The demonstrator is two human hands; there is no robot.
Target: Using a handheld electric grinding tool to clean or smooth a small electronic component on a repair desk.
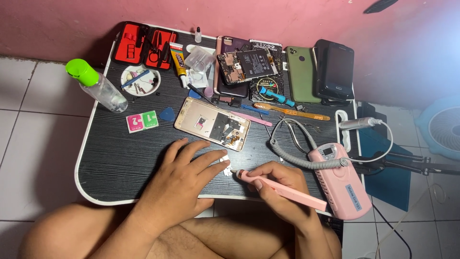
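My left hand (pixel 184 175) lies flat on the small black table (pixel 120 153), its fingertips pressing a small white part (pixel 224 162) down. My right hand (pixel 280 189) holds a pink pen-shaped rotary tool (pixel 282 189), with the tip pointed at that white part. A grey coiled cord (pixel 299 160) runs from the tool to a pink control box (pixel 342 180) at the table's right edge. Just beyond my hands lies an opened gold phone body (pixel 212 123) with its insides exposed.
Farther back are a red tool case (pixel 144 45), a glue tube (pixel 178 58), a small dish of parts (pixel 140 79), a clear bottle with green cap (pixel 96 84), a bare phone board (pixel 247 64), a green phone (pixel 302 73), a black phone (pixel 335 69), and a blue fan (pixel 443 127) right.
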